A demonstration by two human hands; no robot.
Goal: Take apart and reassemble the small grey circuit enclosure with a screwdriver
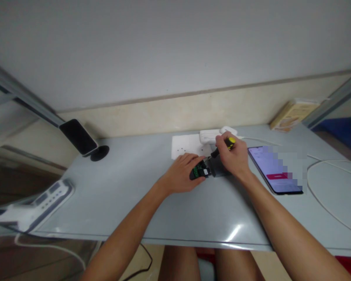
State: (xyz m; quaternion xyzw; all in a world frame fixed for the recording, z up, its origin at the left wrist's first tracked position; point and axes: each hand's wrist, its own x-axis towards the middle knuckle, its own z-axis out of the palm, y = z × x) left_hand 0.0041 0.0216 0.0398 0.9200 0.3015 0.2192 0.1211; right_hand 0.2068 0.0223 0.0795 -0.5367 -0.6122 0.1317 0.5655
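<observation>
My left hand (pixel 183 171) rests on the grey table (pixel 128 195) and grips a small black part with a green terminal block (pixel 199 172). My right hand (pixel 232 156) holds a screwdriver with a yellow and black handle (pixel 227 143); its tip points down at the black part. A dark grey flat piece (pixel 219 168) lies under and beside the part, partly hidden by my right hand.
A white sheet (pixel 185 146) and a white charger (pixel 210 136) lie behind the hands. A lit phone (pixel 273 169) and white cable (pixel 324 195) are at right, a dark phone on a stand (pixel 79 137) and a power strip (pixel 43 199) at left, a box (pixel 292 114) at far right.
</observation>
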